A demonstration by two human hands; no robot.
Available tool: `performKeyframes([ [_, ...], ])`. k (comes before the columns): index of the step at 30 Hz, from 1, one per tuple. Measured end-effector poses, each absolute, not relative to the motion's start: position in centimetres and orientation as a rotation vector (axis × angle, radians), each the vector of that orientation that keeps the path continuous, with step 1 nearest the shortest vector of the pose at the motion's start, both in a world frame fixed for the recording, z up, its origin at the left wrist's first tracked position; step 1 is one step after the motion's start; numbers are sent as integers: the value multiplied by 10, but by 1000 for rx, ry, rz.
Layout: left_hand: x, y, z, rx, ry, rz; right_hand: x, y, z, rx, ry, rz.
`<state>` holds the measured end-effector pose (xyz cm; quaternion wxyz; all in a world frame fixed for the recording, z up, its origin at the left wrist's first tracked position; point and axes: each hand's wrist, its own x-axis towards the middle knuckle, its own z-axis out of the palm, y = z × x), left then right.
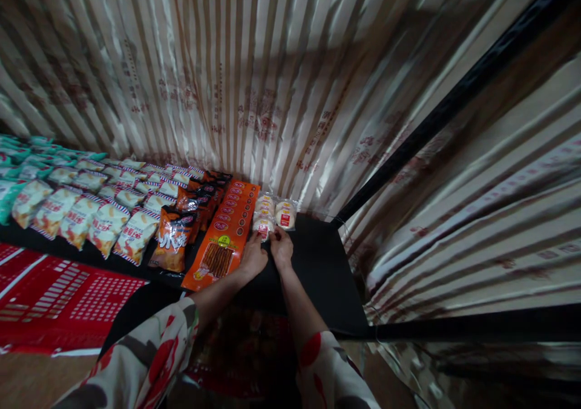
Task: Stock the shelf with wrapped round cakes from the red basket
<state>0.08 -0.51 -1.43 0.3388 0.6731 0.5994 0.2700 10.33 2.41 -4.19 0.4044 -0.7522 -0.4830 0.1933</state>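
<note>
While the left hand [255, 256] and right hand [282, 247] meet, fingers narrow, at the nearest white snack packet [264, 224], I cannot tell if they grip it. It lies beside the orange stick-snack pack [236, 215]; farther left, white chip bags [108, 226] face forward, probably for easy reading. Open room on the black shelf [322, 267] extends rightward to its edge.

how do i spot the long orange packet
Find the black surface in front of the striped curtain. Right of the snack bags lies the orange packet, longer than any neighbour, with brown sticks showing at its near end.
</note>
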Motion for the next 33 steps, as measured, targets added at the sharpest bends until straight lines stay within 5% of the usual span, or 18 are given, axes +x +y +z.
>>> performKeyframes([
  [33, 0, 0, -10, 1752, 1584, 698, 101, 33, -50, -1847, -1220, 394],
])
